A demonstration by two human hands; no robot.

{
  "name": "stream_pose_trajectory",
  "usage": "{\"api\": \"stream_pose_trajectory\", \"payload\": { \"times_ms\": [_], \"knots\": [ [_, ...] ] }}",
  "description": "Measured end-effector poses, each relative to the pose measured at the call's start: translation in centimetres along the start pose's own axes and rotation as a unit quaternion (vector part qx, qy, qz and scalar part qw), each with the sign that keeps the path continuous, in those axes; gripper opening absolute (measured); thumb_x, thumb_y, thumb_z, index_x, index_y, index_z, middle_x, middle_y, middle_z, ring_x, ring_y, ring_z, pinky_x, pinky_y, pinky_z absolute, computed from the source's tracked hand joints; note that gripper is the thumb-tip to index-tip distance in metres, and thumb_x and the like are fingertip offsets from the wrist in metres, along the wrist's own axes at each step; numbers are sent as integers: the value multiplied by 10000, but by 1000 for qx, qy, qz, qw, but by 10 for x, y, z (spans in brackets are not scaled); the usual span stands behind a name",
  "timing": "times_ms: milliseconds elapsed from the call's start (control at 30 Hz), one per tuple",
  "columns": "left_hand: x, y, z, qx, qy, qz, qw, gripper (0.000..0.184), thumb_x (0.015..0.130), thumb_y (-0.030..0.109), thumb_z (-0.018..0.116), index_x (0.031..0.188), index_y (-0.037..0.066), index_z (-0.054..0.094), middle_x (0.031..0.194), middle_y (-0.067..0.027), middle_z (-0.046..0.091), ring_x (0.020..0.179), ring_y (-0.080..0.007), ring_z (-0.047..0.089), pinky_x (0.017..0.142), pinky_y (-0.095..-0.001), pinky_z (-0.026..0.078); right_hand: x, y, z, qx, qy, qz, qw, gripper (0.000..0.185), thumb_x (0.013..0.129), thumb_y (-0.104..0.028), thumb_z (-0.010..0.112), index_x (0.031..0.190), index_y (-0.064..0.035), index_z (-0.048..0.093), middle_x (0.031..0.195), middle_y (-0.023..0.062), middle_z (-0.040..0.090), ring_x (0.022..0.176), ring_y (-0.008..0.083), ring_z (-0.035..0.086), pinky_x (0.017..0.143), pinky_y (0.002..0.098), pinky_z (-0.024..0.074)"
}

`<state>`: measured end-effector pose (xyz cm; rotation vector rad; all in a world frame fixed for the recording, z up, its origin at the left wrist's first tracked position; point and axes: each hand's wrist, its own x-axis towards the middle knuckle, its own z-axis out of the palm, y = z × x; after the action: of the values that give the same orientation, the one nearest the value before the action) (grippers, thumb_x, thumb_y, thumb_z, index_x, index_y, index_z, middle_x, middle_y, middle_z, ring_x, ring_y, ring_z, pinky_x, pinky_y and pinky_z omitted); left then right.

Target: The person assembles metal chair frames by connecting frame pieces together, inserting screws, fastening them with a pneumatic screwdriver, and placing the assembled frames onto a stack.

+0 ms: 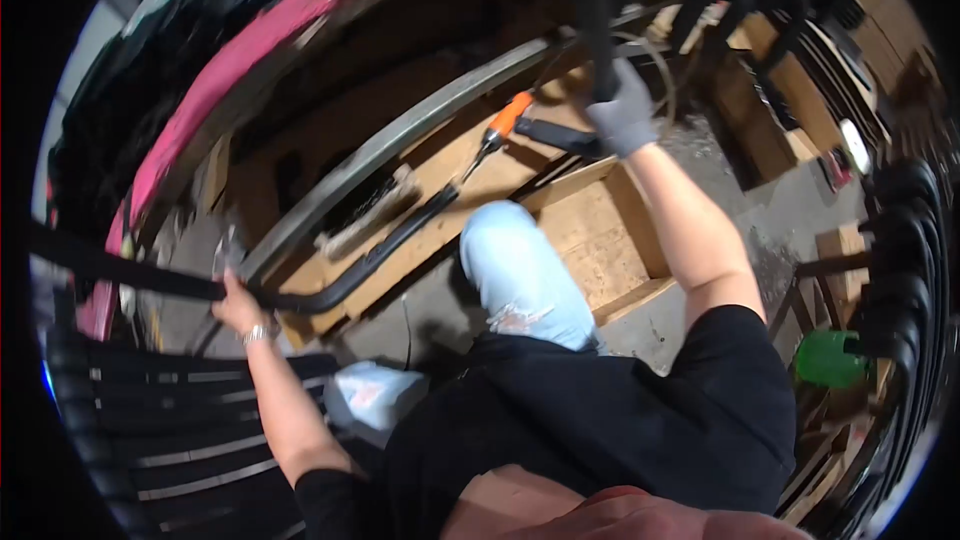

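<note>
Bright in the middle, bendy and black at the edges.
Shines on the pink wrap (225, 65), glows on the knee (515, 250), looks a bit smeary.

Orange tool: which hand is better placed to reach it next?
Likely the right hand: though at a dark bar, it is nearer the orange tool. The left hand is farther off, holding a black tube.

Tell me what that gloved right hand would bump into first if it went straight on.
Most likely the dark upright bar just ahead of the right hand; they look in contact, though depth is hard to judge from one view.
</note>
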<state>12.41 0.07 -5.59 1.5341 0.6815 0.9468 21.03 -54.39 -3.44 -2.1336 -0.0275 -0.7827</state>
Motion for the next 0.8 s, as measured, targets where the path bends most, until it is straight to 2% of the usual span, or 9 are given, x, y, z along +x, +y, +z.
{"api": "stream_pose_trajectory", "payload": {
  "times_ms": [33,100,133,200,333,433,600,700,800],
  "knots": [
    [-1,0,-3,20,13,13,1000,132,789,111,602,774,10,519,661,-5,505,548,-88,455,528,-251,402,2,-12,-5,25,-27,9,999,219,638,-111,643,812,-43,530,679,36,524,637,123,484,584,274,397],
    [6,-8,-7,25,36,36,998,116,790,104,598,772,17,524,663,-2,511,546,-89,457,518,-253,405,3,-30,-7,10,-22,-24,999,140,666,-96,625,756,-45,532,669,13,518,624,110,471,571,263,390],
    [14,-16,-15,-22,-9,34,999,108,786,87,605,770,20,520,668,-7,522,556,-92,475,515,-244,413,5,-38,-7,34,-83,16,996,92,680,-82,607,702,-52,523,680,10,517,630,113,472,584,260,391],
    [6,-3,-16,-45,-9,63,997,112,786,79,609,775,22,513,656,-9,524,557,-96,482,526,-240,417,12,-10,2,116,-137,2,984,86,696,-72,595,730,-51,519,709,15,520,681,105,483,629,260,408],
    [-2,22,-30,-7,39,68,997,97,809,78,583,793,23,505,647,-17,511,545,-106,476,529,-251,436,8,4,44,176,-251,15,952,90,725,-61,581,765,-52,501,757,20,515,728,98,485,679,261,421],
    [6,19,-58,-26,-16,88,996,109,801,80,591,771,27,500,621,-19,522,536,-111,493,541,-255,433,-10,9,79,226,-320,-16,920,170,734,-47,607,775,-61,443,725,8,484,675,84,443,641,232,413],
    [5,15,-96,-50,40,75,995,97,802,66,582,766,28,500,618,-30,524,528,-118,497,547,-261,438,-31,17,113,257,-366,26,894,104,753,-32,559,786,-48,463,812,54,510,758,125,496,696,265,438],
    [21,-1,-109,-25,70,97,993,83,801,52,577,771,28,504,609,-37,526,526,-121,501,556,-268,441,-39,8,121,262,-397,-41,878,178,733,-18,594,806,-56,435,736,23,500,695,90,468,667,226,422],
    [24,-12,-103,-12,74,99,992,74,800,44,574,772,28,507,604,-39,528,525,-124,505,558,-268,445,-47,15,136,258,-391,-78,880,180,726,-6,591,805,-56,437,734,24,502,690,94,481,658,228,426]
  ]
}}
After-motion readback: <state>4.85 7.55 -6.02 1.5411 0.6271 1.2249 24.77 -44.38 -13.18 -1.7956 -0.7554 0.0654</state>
